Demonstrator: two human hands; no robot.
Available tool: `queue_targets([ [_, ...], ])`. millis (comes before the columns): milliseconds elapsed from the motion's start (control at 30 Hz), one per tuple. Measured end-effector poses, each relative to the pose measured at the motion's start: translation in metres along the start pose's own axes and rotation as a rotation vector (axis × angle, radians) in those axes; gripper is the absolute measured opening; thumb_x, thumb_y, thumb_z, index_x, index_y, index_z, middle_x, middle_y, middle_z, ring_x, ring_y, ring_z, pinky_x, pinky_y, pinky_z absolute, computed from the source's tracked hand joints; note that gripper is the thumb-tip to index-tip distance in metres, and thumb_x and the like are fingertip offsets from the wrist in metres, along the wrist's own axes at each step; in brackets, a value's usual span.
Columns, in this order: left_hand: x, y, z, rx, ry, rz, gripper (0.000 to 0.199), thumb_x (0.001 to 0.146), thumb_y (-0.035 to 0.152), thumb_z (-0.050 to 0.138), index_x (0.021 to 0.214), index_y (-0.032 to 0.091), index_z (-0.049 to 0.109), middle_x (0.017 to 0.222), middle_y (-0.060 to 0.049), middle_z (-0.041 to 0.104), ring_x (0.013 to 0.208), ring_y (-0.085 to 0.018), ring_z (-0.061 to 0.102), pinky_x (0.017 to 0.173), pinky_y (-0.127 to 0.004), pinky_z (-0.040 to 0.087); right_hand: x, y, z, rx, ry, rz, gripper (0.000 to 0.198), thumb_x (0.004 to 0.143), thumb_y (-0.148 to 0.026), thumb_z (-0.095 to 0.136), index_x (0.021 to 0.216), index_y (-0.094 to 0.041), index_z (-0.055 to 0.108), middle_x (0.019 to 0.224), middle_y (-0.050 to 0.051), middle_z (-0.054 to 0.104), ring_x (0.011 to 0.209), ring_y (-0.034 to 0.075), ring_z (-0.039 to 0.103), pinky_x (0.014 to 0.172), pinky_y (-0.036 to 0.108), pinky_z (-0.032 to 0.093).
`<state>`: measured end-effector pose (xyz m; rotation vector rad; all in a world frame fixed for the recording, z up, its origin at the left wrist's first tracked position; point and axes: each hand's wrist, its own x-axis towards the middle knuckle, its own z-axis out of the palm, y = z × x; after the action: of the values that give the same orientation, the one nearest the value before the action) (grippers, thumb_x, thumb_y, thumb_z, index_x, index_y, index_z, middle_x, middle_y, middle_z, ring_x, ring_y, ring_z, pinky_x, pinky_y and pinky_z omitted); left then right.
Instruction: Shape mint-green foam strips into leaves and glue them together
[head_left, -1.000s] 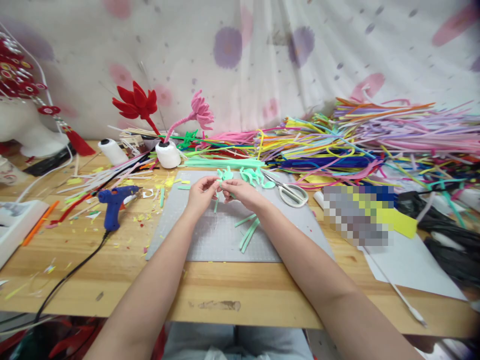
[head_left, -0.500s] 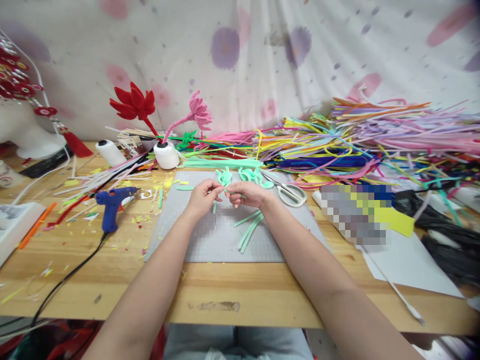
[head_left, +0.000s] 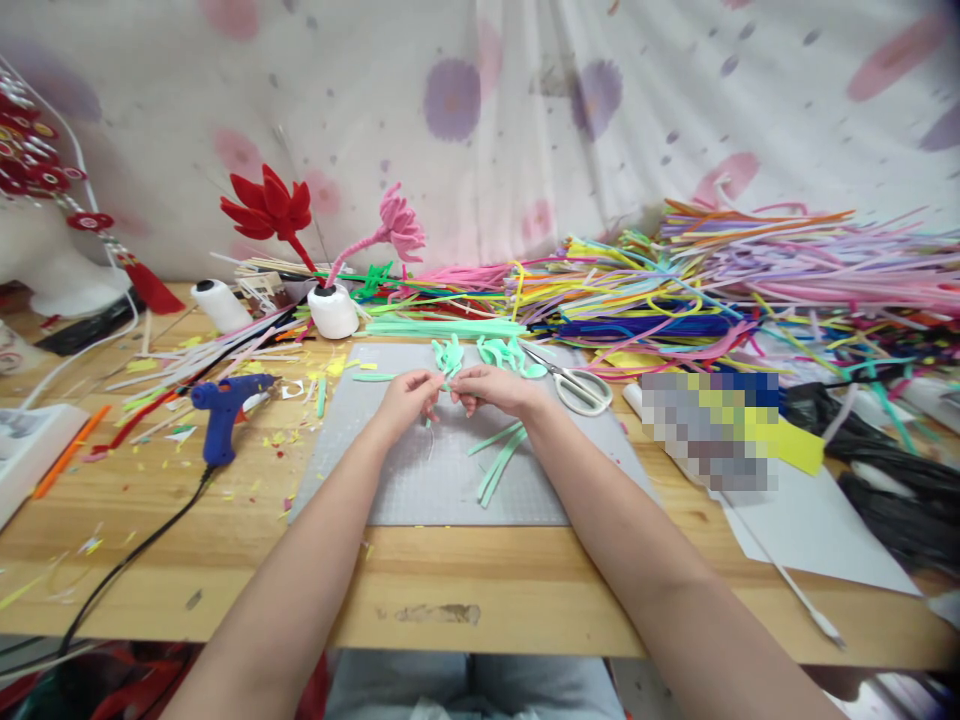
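Note:
My left hand (head_left: pixel 407 402) and my right hand (head_left: pixel 496 390) meet fingertip to fingertip above a grey cutting mat (head_left: pixel 405 495). Both pinch a short mint-green pipe cleaner (head_left: pixel 447 386), most of it hidden by the fingers. Just beyond them lie two clusters of curled mint-green pieces, one on the left (head_left: pixel 448 354) and one on the right (head_left: pixel 501 352). Several cut mint-green pipe cleaners (head_left: pixel 501 468) rest on the mat below my right hand. A thin pale wire or thread (head_left: pixel 431 443) shows under my left hand. Scissors (head_left: pixel 583 392) lie beside the right cluster.
A blue glue gun (head_left: pixel 221 415) with a black cord lies left of the mat. Behind stand red (head_left: pixel 268 205) and pink (head_left: pixel 401 225) fuzzy flowers in a white holder (head_left: pixel 333 312). Piled colourful pipe cleaners (head_left: pixel 675 280) line the back. White paper (head_left: pixel 817 540) is at right.
My hands stay at nearly the same place; the fingers have shifted slightly, and less of the mint-green pipe cleaner shows between and below them. The objects on the table have not moved.

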<state>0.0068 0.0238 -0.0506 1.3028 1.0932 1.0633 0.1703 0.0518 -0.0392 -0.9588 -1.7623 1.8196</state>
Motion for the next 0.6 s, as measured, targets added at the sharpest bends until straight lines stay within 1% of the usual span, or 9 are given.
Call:
queue_targets([
  [67,0.002,-0.004,0.003,0.034,0.033,0.001,0.031,0.064,0.045,0.059,0.058,0.016,0.050,0.045,0.006,0.041,0.034,-0.006,0.038,0.035,-0.020,0.037,0.002,0.001,0.003,-0.080,0.039,-0.023,0.024,0.073,-0.034,0.051,0.067,-0.012,0.057,0.047,-0.005,0.045,0.045,0.006,0.044,0.051,0.020,0.039],
  [167,0.005,-0.006,0.003,0.178,0.066,0.006,0.029,0.066,0.041,0.058,0.057,0.017,0.046,0.045,0.006,0.043,0.031,-0.005,0.039,0.031,-0.018,0.029,0.005,0.003,0.006,-0.157,0.071,-0.052,0.024,0.075,-0.034,0.048,0.068,-0.012,0.057,0.048,-0.005,0.044,0.045,0.006,0.044,0.051,0.021,0.038],
  [233,0.005,-0.003,-0.001,0.209,0.067,-0.019,0.029,0.066,0.039,0.057,0.055,0.016,0.044,0.045,0.006,0.042,0.031,-0.005,0.038,0.031,-0.017,0.028,0.005,0.002,0.008,-0.220,0.068,-0.103,0.025,0.075,-0.034,0.046,0.070,-0.013,0.057,0.050,-0.004,0.044,0.047,0.007,0.044,0.053,0.021,0.038],
  [300,0.003,0.003,-0.006,0.125,-0.002,-0.092,0.027,0.066,0.037,0.058,0.054,0.016,0.045,0.042,0.007,0.037,0.031,-0.004,0.033,0.034,-0.018,0.032,0.004,0.001,0.009,-0.326,0.073,-0.166,0.025,0.076,-0.035,0.045,0.071,-0.013,0.058,0.053,-0.004,0.046,0.051,0.007,0.044,0.056,0.021,0.038],
  [400,0.000,0.011,-0.017,-0.050,-0.169,-0.218,0.024,0.064,0.035,0.060,0.059,0.014,0.051,0.040,0.008,0.031,0.031,-0.002,0.024,0.037,-0.019,0.038,0.002,-0.003,0.010,-0.487,0.104,-0.239,0.024,0.077,-0.033,0.045,0.074,-0.014,0.059,0.059,-0.002,0.050,0.056,0.008,0.045,0.059,0.021,0.036],
  [467,-0.001,0.013,-0.020,-0.101,-0.207,-0.266,0.023,0.062,0.033,0.063,0.059,0.014,0.051,0.038,0.009,0.030,0.031,-0.001,0.021,0.039,-0.020,0.040,0.002,-0.002,0.011,-0.534,0.108,-0.252,0.025,0.078,-0.033,0.044,0.076,-0.015,0.060,0.060,-0.002,0.052,0.056,0.008,0.046,0.059,0.021,0.036],
  [500,-0.001,0.013,-0.020,-0.111,-0.184,-0.273,0.023,0.061,0.033,0.063,0.057,0.014,0.050,0.038,0.009,0.031,0.031,-0.001,0.021,0.040,-0.021,0.041,0.004,-0.001,0.012,-0.538,0.110,-0.244,0.025,0.078,-0.033,0.043,0.076,-0.015,0.060,0.060,-0.002,0.051,0.055,0.008,0.046,0.058,0.021,0.036],
  [533,-0.001,0.011,-0.019,-0.114,-0.132,-0.266,0.024,0.061,0.033,0.063,0.056,0.014,0.049,0.038,0.008,0.033,0.031,-0.001,0.023,0.041,-0.021,0.042,0.006,0.001,0.013,-0.531,0.119,-0.229,0.025,0.079,-0.033,0.043,0.075,-0.015,0.060,0.059,-0.002,0.051,0.054,0.008,0.046,0.057,0.021,0.036],
  [600,0.002,0.005,-0.014,-0.098,0.018,-0.219,0.026,0.061,0.036,0.062,0.056,0.014,0.048,0.042,0.006,0.041,0.032,-0.003,0.031,0.041,-0.022,0.043,0.012,0.008,0.016,-0.481,0.174,-0.187,0.025,0.079,-0.033,0.042,0.072,-0.015,0.058,0.057,-0.002,0.049,0.052,0.008,0.045,0.053,0.020,0.036],
])
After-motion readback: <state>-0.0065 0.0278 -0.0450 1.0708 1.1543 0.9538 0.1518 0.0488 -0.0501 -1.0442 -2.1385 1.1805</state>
